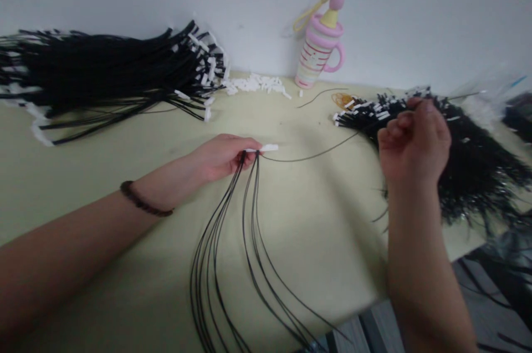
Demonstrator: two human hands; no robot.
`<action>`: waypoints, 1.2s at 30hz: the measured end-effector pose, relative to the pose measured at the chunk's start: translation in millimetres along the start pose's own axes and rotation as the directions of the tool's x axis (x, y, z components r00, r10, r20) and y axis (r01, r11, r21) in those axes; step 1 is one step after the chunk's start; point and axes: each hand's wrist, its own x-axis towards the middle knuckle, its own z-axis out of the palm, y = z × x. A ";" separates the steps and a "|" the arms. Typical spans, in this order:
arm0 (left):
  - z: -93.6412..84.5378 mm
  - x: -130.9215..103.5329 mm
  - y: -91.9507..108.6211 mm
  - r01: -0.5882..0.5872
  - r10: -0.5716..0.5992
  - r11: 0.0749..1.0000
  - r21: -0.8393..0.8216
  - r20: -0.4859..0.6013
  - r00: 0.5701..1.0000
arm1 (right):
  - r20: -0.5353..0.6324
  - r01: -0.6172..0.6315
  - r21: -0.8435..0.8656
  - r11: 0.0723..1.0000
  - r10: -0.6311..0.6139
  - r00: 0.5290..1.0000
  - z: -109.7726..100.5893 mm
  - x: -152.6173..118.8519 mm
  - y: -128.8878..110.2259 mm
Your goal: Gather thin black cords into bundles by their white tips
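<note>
My left hand (230, 156), a dark beaded bracelet on its wrist, pinches a white connector strip (269, 148) near the middle of the table. Several thin black wires (216, 220) hang from the strip and curve down toward the table's front edge. A single black wire (307, 159) runs from the strip to the right, toward the pile there. My right hand (415, 139) is raised over the left part of that pile of black wires (469, 175) with white ends. Its fingers are curled together, and what they hold, if anything, is too small to make out.
Bundled black cables (108, 70) with white connectors lie at the back left. Small white connectors (257, 83) are scattered by the wall, beside a pink striped cup (316, 56). A clear plastic bag (490, 98) sits at the back right.
</note>
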 end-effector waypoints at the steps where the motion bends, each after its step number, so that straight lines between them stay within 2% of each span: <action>1: -1.3 1.8 -1.2 -0.004 0.004 1.000 0.008 0.003 1.000 | -0.001 0.052 -0.110 0.993 -0.053 0.999 6.3 -5.3 7.6; 3: -4.6 6.2 -4.0 0.002 -0.002 1.000 0.009 0.004 1.000 | 0.087 0.128 -0.327 0.936 -0.105 0.991 20.7 -21.9 22.4; 5: -7.5 10.3 -6.1 0.025 -0.025 1.000 -0.005 -0.012 1.000 | 0.249 0.177 -0.505 0.845 -0.054 0.967 34.8 -43.5 34.7; 6: -8.5 11.8 -6.8 0.039 -0.039 0.999 -0.014 -0.024 0.999 | 0.340 0.207 -0.551 0.808 -0.009 0.940 41.0 -54.9 39.6; 8: -9.4 13.3 -7.0 0.056 -0.058 0.998 -0.030 -0.048 0.997 | 0.498 0.277 -0.568 0.775 0.056 0.865 50.7 -75.5 47.2; 11: -8.7 12.5 -5.6 0.061 -0.064 0.997 -0.044 -0.066 0.996 | 0.619 0.325 -0.538 0.778 0.103 0.778 58.6 -95.4 53.7; 13: -8.0 11.7 -4.3 0.058 -0.062 0.997 -0.058 -0.074 0.995 | 0.638 0.337 -0.540 0.771 0.114 0.762 60.3 -100.5 55.5; 20: -9.4 13.3 -2.0 0.087 -0.095 0.989 -0.116 -0.067 0.993 | 0.611 0.343 -0.553 0.759 0.090 0.786 59.6 -98.9 53.7; 36: -8.6 12.2 -1.0 0.068 -0.079 0.989 -0.127 -0.077 0.994 | 0.628 0.363 -0.537 0.761 0.074 0.775 59.9 -99.4 58.1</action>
